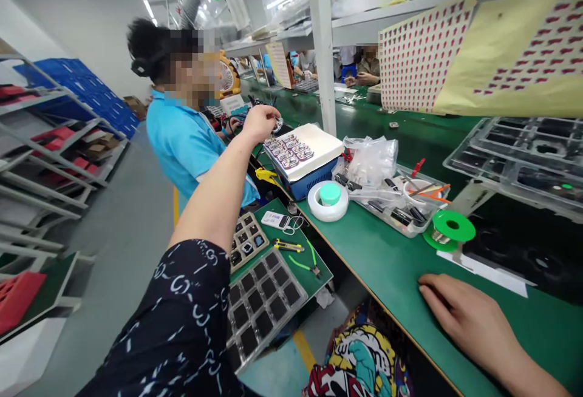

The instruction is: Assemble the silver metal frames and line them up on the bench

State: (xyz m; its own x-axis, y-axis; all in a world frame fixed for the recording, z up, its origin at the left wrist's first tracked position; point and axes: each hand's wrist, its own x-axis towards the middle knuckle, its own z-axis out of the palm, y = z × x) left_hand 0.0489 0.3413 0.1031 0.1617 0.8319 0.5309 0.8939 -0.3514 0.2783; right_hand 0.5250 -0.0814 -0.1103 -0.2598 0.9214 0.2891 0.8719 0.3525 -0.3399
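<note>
While the right hand (467, 309) lies palm down on the near right of the green worktop (378, 260), its fingers are loosely bent; whether anything is under them cannot be told. At near centre, on a lower surface, sits a clear tray with black cells (302, 292). Just beyond it lie green-handled cutters (316, 270) and a yellow knife (288, 246), well apart from either hand.

On the worktop, a green spool (463, 227) stands just beyond the right hand. Farther left, a white roll (337, 210) surrounds a smaller turquoise roll (330, 193); a clear bag (374, 161) rests over a tray of clips to its right.

Beyond the white roll, a blue box (314, 184) carries a white pad (321, 138) bearing rows of small framed pieces (291, 155). At the pad's far left, the left hand (261, 122) pinches a small metallic part (278, 125) in its fingertips, raised above the pad's corner; finer detail is too small to tell. Farther left, a co-worker in a blue shirt (180, 136) faces the worktop, with a yellow fan (231, 78) beyond.
</note>
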